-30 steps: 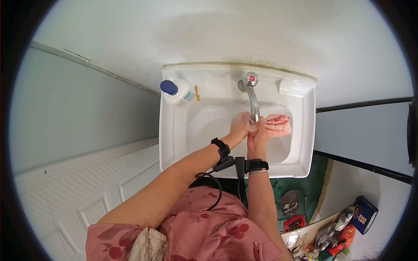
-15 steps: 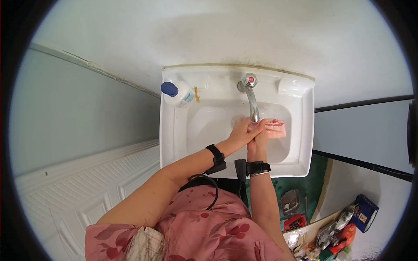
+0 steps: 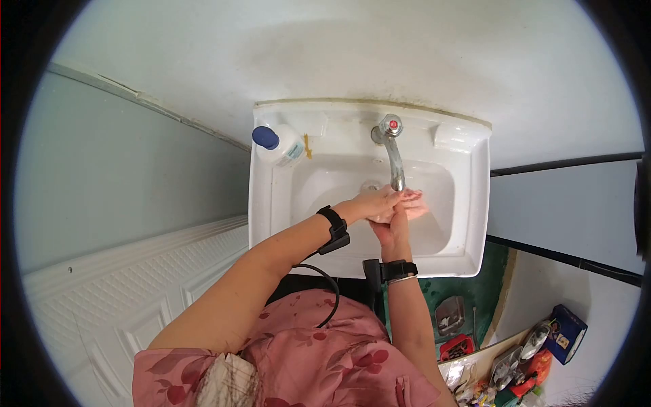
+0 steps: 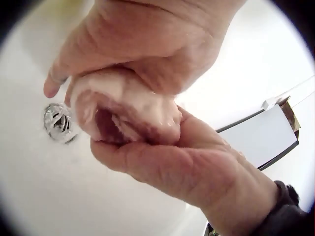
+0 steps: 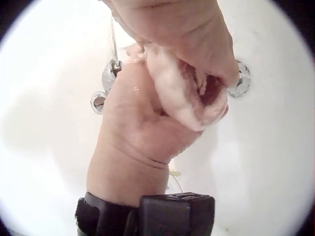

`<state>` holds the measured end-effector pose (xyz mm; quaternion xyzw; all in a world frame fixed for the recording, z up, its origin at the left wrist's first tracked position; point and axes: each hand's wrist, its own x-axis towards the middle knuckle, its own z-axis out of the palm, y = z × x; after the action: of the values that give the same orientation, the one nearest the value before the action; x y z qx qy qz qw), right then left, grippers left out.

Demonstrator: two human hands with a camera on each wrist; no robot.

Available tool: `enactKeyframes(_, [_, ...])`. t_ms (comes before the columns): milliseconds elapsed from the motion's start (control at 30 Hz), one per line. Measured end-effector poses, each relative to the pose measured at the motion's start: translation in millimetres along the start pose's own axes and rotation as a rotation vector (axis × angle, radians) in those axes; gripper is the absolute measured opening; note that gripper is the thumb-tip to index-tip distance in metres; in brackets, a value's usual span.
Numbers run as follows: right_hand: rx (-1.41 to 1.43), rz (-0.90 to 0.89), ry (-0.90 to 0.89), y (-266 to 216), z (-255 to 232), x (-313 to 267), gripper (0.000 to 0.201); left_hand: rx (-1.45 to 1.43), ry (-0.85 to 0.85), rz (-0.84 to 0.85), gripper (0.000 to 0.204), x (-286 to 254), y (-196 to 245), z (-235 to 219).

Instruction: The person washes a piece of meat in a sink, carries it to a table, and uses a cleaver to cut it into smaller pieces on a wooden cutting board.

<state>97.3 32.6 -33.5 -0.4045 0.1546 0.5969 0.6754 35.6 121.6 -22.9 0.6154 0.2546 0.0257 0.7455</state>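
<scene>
Both hands hold a wet piece of raw pork belly (image 3: 415, 203) under the tap (image 3: 395, 163), over the sink basin. My left hand (image 3: 374, 203) lies over the meat from the left, and my right hand (image 3: 395, 230) grips it from below. In the left wrist view the pork belly (image 4: 123, 98) is folded into a roll, pale fat outside and darker red meat inside. There my left hand (image 4: 142, 44) curls over its top, while my right hand (image 4: 172, 167) cups its underside. A thin stream of water (image 5: 114, 42) shows by the spout in the right wrist view.
The white sink (image 3: 270, 224) has a metal drain (image 4: 59, 123) below the hands. A white pump bottle with a blue top (image 3: 279, 145) stands on its back left corner. Packets and a blue box (image 3: 567, 334) sit at lower right. A cable (image 3: 332, 288) hangs from the left wrist.
The pork belly has moved left and been folded together, so less of it sticks out at the right. The left hand has shifted over it, and the right hand has turned slightly.
</scene>
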Motion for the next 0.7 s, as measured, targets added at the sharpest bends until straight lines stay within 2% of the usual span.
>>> enactKeyframes(33, [-0.036, 0.057, -0.002, -1, 2, -3, 0.039, -0.163, -0.033, -0.039, 0.045, -5, 14, 3])
enactKeyframes(67, [-0.043, 0.082, -0.032, -1, -2, -2, 0.037, -0.367, -0.016, -0.166, 0.049, -13, 28, 9])
enactKeyframes(133, [-0.057, 0.135, -0.093, -1, -9, 0, 0.034, -0.456, -0.022, -0.254, 0.056, -15, 29, 9])
enactKeyframes(200, [-0.079, 0.158, -0.121, -1, -10, 1, 0.026, -0.224, -0.068, -0.170, 0.060, -6, 13, -6])
enactKeyframes(300, [-0.224, 0.202, -0.134, -5, -4, -5, 0.021, -0.399, -0.110, -0.191, 0.058, -1, 14, -12])
enactKeyframes(400, [-0.422, 0.241, -0.106, -15, 13, -18, 0.017, -0.341, 0.066, -0.251, 0.037, -3, 39, -2])
enactKeyframes(500, [-0.541, 0.224, -0.083, -16, 19, -24, 0.015, -0.293, 0.047, -0.243, 0.032, 16, 21, -3])
enactKeyframes(600, [-0.545, 0.163, -0.089, -16, 19, -28, 0.016, -0.358, 0.017, -0.320, 0.034, 18, 17, -3])
enactKeyframes(700, [-0.542, 0.138, -0.076, -16, 17, -30, 0.018, -0.440, 0.051, -0.272, 0.032, 32, -11, -2])
